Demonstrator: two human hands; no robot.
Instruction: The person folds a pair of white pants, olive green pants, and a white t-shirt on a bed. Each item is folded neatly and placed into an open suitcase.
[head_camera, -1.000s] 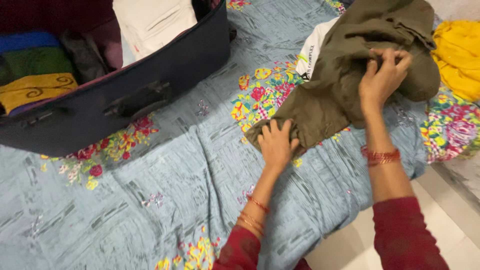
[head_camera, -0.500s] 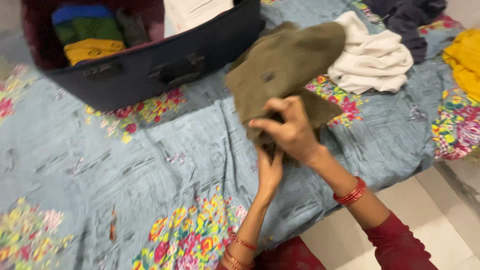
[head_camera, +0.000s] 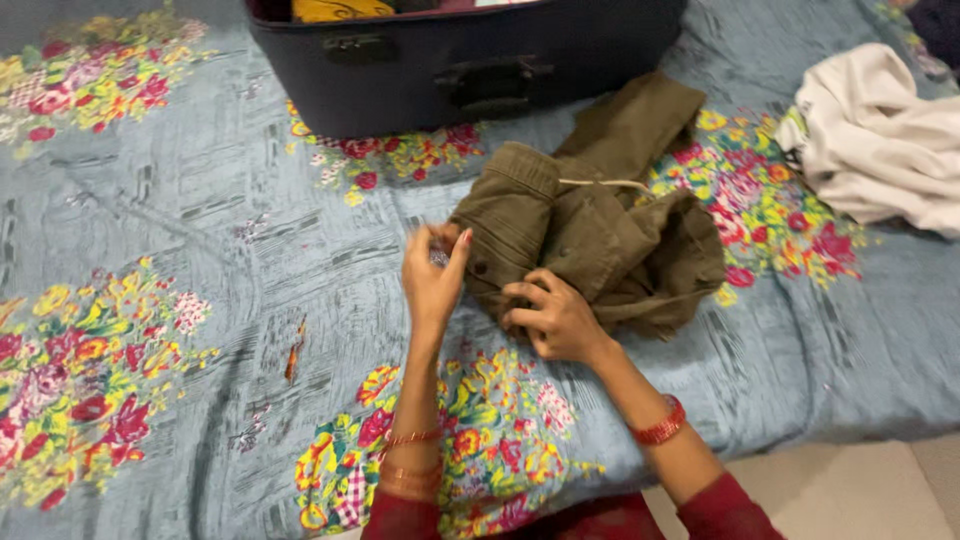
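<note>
An olive-green garment (head_camera: 590, 230) lies bunched on the blue floral bedsheet (head_camera: 200, 220), just in front of a dark suitcase (head_camera: 480, 70). My left hand (head_camera: 435, 275) pinches the garment's ribbed edge at its left side, fingers together. My right hand (head_camera: 555, 315) presses down on the garment's near edge, fingers curled into the cloth. Both wrists wear red and gold bangles, and the sleeves are dark red.
A crumpled white cloth (head_camera: 880, 150) lies at the right on the bed. A small orange-brown object (head_camera: 293, 350) rests on the sheet to the left of my arms. The bed's edge and pale floor tiles (head_camera: 850, 490) show at the bottom right.
The olive garment has come from the far right pile, through the air, down to the sheet in front of the suitcase. Both hands moved with it; the camera view shifted left.
</note>
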